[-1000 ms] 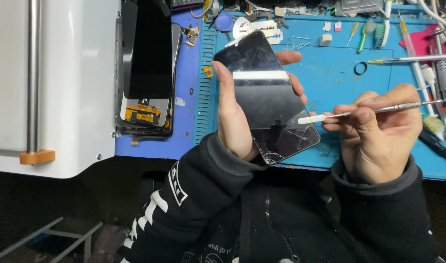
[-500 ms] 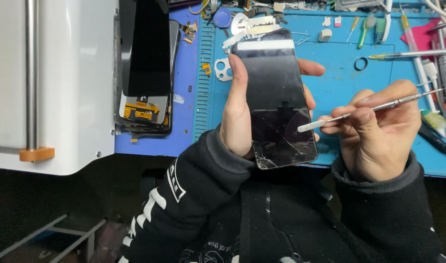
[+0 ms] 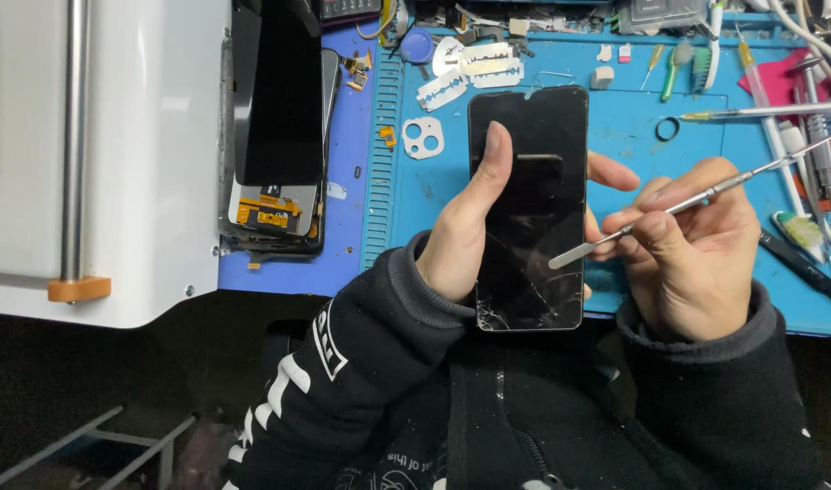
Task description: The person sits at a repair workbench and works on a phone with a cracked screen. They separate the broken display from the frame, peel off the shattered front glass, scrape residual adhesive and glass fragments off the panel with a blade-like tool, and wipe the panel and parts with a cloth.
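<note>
My left hand (image 3: pixel 465 231) grips a black phone (image 3: pixel 533 245) upright over the blue work mat, thumb lying on the screen and fingertips showing past its right edge. The glass is cracked near the bottom left corner. In my right hand (image 3: pixel 697 249) is a thin metal spudger (image 3: pixel 678 207), pinched like a pen. Its flat tip lies over the phone's right edge, about halfway down.
A blue mat (image 3: pixel 633 136) carries razor blades (image 3: pixel 474 68), a white camera-lens frame (image 3: pixel 422 138), a small black ring (image 3: pixel 667 129), tweezers, brushes and syringes at the right. A disassembled phone with a lifted screen (image 3: pixel 279 136) lies left, beside a white machine (image 3: pixel 98 154).
My left hand has turned the phone from tilted to upright and brought it closer. The spudger tip has moved onto the phone's right edge.
</note>
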